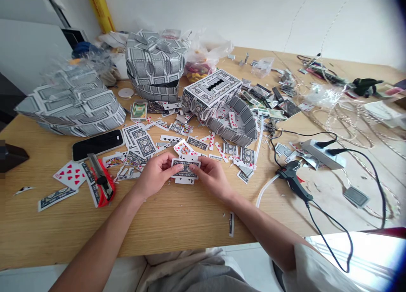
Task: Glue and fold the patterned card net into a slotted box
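Observation:
Between my two hands, near the table's front, is a small stack of playing cards (185,169). A dark patterned back lies crosswise on top, and a card with a 4 sticks out above and below it. My left hand (157,173) pinches the left end, thumb on the patterned back. On the right end, my right hand (213,175) has its thumb on the same back. Just beyond them lies a face card (184,148) among loose and cut cards. A fanned pile of cards (142,141) is left of my hands.
A red box cutter (104,184) and a phone (98,144) lie at left. Woven card baskets (155,67) and a card box (212,91) stand behind. At right are a glue gun (294,182), its cable and a power strip (323,154).

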Tool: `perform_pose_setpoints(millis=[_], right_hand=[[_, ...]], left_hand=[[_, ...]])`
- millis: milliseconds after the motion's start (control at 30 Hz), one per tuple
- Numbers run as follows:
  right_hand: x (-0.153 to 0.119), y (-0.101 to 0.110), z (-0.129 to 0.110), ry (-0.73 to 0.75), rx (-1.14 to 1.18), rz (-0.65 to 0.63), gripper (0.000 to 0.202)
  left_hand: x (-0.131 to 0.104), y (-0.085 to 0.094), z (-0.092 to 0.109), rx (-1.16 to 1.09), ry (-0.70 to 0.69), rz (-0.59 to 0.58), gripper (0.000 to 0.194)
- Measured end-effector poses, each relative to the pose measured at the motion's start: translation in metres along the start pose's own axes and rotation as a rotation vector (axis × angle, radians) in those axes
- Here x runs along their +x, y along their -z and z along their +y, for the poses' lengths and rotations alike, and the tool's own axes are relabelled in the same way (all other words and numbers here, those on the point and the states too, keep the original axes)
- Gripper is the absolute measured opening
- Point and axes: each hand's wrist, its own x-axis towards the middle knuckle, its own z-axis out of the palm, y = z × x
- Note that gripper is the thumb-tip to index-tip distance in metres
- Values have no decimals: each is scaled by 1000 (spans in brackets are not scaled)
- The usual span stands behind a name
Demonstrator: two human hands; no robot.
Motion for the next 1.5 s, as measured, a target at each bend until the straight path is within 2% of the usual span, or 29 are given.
perform_pose_setpoints(millis=[400,700,1033,1500], right_hand=[[-1,-4,-5,7,57,-28,42],[-3,-1,0,-14,40,-21,42],[3,-1,6,-24,261,64,39],[2,0,3,-31,257,73,37]], left_hand=[[-1,-1,10,14,-76,37,27],[-2,2,8,33,-87,22,27],[-2,-2,5,31,-109,26,29],[-1,-4,4,22,-100,28,30]])
